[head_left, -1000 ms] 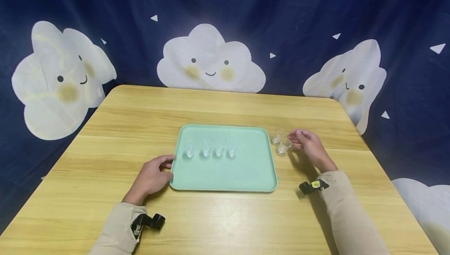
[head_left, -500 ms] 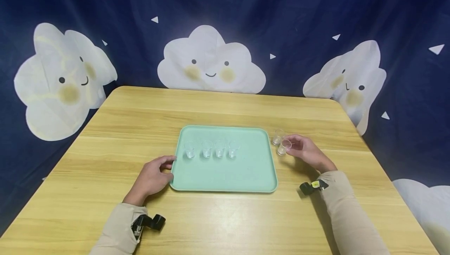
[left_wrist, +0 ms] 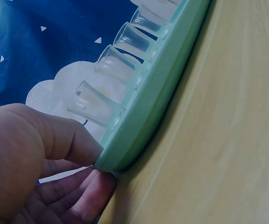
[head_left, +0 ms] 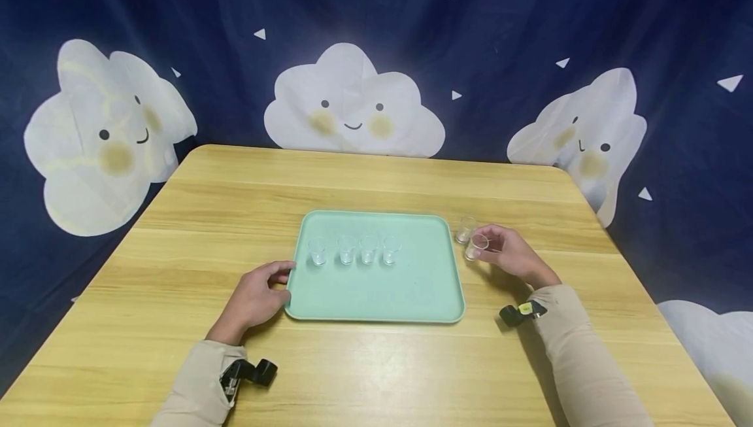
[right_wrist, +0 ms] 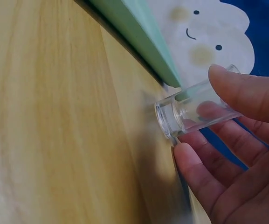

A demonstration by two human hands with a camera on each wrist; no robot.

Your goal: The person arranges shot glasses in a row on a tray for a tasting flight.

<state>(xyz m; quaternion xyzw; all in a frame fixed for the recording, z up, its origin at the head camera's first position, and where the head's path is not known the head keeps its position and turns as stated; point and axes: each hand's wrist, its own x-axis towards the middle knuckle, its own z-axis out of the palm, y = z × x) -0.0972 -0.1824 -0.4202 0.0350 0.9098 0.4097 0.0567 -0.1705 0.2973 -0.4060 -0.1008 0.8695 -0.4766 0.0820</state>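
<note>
My right hand (head_left: 513,256) pinches a small clear shot glass (head_left: 477,244) between thumb and fingers, just right of the tray. In the right wrist view this glass (right_wrist: 190,109) shows its thick base, with the thumb (right_wrist: 246,91) over its side. Another shot glass (head_left: 467,229) stands right behind it on the table. At the left, my left hand (head_left: 254,296) holds the edge of the mint-green tray (head_left: 376,303), thumb and fingertips at its rim. A row of several shot glasses stands upright on the tray, the leftmost glass (left_wrist: 94,107) closest to that hand.
The wooden table (head_left: 376,368) extends around the tray on all sides. Behind it hangs a dark blue curtain (head_left: 217,8) with white clouds. Each beige sleeve carries a black wrist camera, the left camera (head_left: 265,371) lying close over the tabletop.
My right hand has moved left and closed its thumb and fingers around the nearer loose glass. The left hand and the glasses on the tray have stayed in place.
</note>
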